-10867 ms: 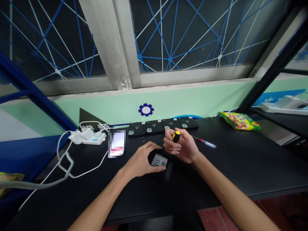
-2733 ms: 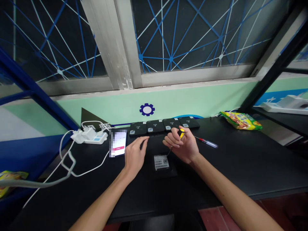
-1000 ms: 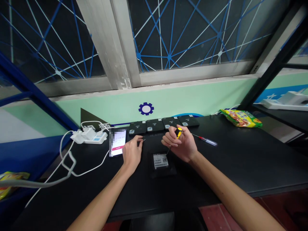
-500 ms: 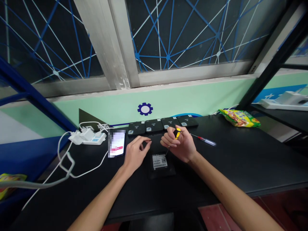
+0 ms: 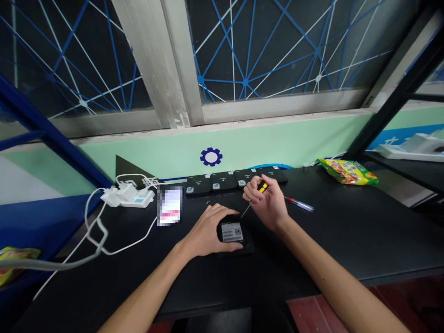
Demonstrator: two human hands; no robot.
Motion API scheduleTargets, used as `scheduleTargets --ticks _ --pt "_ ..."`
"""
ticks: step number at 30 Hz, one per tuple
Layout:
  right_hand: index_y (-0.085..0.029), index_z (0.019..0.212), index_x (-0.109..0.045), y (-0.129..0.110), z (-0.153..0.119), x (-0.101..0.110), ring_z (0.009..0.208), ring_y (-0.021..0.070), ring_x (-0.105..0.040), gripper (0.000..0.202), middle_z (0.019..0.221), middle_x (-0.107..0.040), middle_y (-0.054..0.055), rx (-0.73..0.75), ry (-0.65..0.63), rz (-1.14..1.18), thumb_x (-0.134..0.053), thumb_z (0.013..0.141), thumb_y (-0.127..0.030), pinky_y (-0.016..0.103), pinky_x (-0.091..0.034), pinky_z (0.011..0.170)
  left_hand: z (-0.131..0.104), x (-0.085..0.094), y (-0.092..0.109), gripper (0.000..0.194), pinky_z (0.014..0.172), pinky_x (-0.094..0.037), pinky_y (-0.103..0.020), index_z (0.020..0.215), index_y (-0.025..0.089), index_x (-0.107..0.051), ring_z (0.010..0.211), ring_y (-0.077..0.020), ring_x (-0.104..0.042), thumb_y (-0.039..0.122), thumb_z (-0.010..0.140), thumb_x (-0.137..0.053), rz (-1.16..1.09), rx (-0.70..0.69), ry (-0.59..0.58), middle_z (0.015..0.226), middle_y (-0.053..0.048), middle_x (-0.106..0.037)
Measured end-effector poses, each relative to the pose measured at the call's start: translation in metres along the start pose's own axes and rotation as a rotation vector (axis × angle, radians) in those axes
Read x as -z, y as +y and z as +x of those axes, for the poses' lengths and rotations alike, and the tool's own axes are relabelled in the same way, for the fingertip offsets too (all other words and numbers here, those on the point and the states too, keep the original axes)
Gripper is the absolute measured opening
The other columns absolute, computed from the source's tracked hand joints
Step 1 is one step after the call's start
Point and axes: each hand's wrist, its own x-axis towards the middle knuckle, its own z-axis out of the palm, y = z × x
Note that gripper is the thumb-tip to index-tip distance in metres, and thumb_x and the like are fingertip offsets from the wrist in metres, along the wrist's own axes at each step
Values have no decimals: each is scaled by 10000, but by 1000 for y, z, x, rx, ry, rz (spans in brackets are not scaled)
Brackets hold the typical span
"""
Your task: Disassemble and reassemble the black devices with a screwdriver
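A small black box (image 5: pixel 232 232) with a white printed label and a square code lies on the black table in front of me. My left hand (image 5: pixel 213 230) is closed around its left side, thumb along the near edge and fingers along the far edge. My right hand (image 5: pixel 266 202) grips a screwdriver with a yellow and black handle (image 5: pixel 262 186). Its thin shaft slants down to the left, the tip by the box's far right corner; whether it touches is unclear. Several tiny bits, perhaps screws (image 5: pixel 208 202), lie beyond my left hand.
Several flat black boxes (image 5: pixel 198 185) stand in a row along the wall. A lit phone (image 5: pixel 169 206) and a white power strip (image 5: pixel 137 199) with cables are at left. A second screwdriver (image 5: pixel 301 204) with a clear handle and a snack packet (image 5: pixel 348 172) lie at right.
My left hand has come down and right from beside the box and taken hold of it. My right hand has shifted slightly right, with the screwdriver tip now at the box's far right corner.
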Motion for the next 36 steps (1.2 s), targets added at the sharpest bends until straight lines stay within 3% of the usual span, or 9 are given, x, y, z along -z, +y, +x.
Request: scheduleTargets --ticks 4,8,11,13,17,22,25,29,36 --pt "-200 718 -667 1 7 14 647 154 -481 399 716 -551 24 54 204 -57 -557 1010 -448 305 -423 637 -2 1 0 895 1082 -478 -502 1427 299 -619 1186 -339 -628 578 655 -974 -16 -27 -36 1302 -94 -696" --pt "-201 717 -675 11 9 24 529 133 -415 463 627 -543 2 69 388 -170 -537 1010 -532 302 -351 516 -4 1 1 976 1129 -469 -517 1477 320 -581 1243 -345 -627 547 624 -998 -43 -22 -27 1370 -89 -678" --pt "-203 759 -688 16 9 28 443 114 -283 499 511 -369 -58 43 363 -142 -548 993 -621 297 -303 476 -5 0 3 992 1153 -468 -524 1492 340 -561 1287 -343 -631 536 627 -1003 -77 -21 -16 1426 -81 -663" --pt "-209 831 -714 15 10 29 434 113 -285 460 501 -318 -79 42 327 -99 -590 974 -627 286 -318 480 -5 0 5 992 1145 -487 -525 1501 354 -551 1290 -338 -640 525 635 -1003 -110 -29 -8 1434 -76 -660" --pt "-198 968 -780 11 10 28 491 128 -419 328 563 -510 -32 70 324 -99 -623 937 -484 285 -374 516 -4 -1 7 970 1136 -509 -526 1497 356 -555 1299 -336 -634 508 649 -1002 -149 -63 27 1426 -79 -650" --pt "-176 962 -801 14 11 28 614 152 -550 258 812 -734 60 178 378 -262 -635 821 -314 291 -400 550 -4 -5 5 953 1169 -479 -536 1504 336 -531 1348 -335 -568 496 686 -992 -123 -109 90 1447 -89 -622" --pt "-190 944 -769 19 11 29 557 134 -510 239 777 -699 32 159 369 -358 -622 792 -300 286 -375 530 -6 -7 3 989 1190 -451 -561 1526 333 -500 1368 -349 -533 496 685 -994 -84 -112 117 1463 -101 -592" --pt "-196 830 -706 23 12 31 488 112 -383 224 665 -570 -9 146 347 -473 -579 871 -376 287 -291 493 -7 -9 2 1071 1228 -399 -596 1576 326 -439 1388 -363 -508 481 678 -1001 -72 -110 130 1482 -119 -549" --pt "-190 816 -704 12 14 34 584 143 -447 254 705 -611 -1 138 211 -688 -723 894 -431 292 -340 571 -8 -11 1 1050 1226 -398 -597 1561 315 -456 1364 -365 -539 471 680 -1005 -86 -147 173 1464 -115 -577"
